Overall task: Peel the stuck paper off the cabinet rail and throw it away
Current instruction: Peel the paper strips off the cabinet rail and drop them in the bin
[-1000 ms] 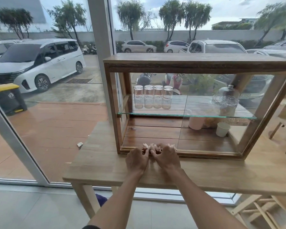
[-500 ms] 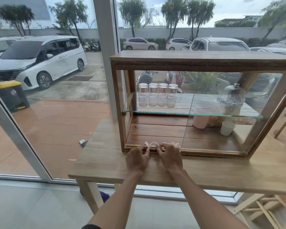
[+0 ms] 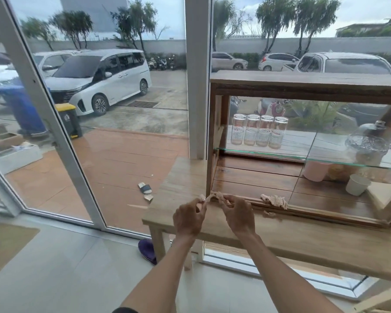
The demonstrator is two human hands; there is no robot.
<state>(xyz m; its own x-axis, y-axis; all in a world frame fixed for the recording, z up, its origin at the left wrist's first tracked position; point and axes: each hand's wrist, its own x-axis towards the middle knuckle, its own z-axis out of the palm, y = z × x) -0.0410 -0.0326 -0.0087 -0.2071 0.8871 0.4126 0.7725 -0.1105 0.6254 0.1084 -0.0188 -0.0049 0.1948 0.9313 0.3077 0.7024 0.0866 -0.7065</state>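
Observation:
A wooden display cabinet (image 3: 303,84) with glass panes stands on a wooden table (image 3: 280,236). Its bottom front rail (image 3: 314,213) carries pale, crumpled paper. Both hands pinch one strip of that paper (image 3: 215,196) at the rail's left end: my left hand (image 3: 189,219) holds its left tip, my right hand (image 3: 239,216) its right part. A second torn wad of paper (image 3: 274,201) still clings to the rail just right of my right hand, and a small scrap (image 3: 269,213) lies on the table below it.
Inside the cabinet, several glass jars (image 3: 260,133) stand on a glass shelf; a pink cup (image 3: 315,170), a white cup (image 3: 357,184) and a glass dome (image 3: 368,145) are at right. A glass door (image 3: 54,123) stands at left. A purple slipper (image 3: 147,250) lies under the table.
The view has swung left and come closer. My hands have shifted toward the rail's left end and spread slightly, lifting a strip of paper off the rail between them.

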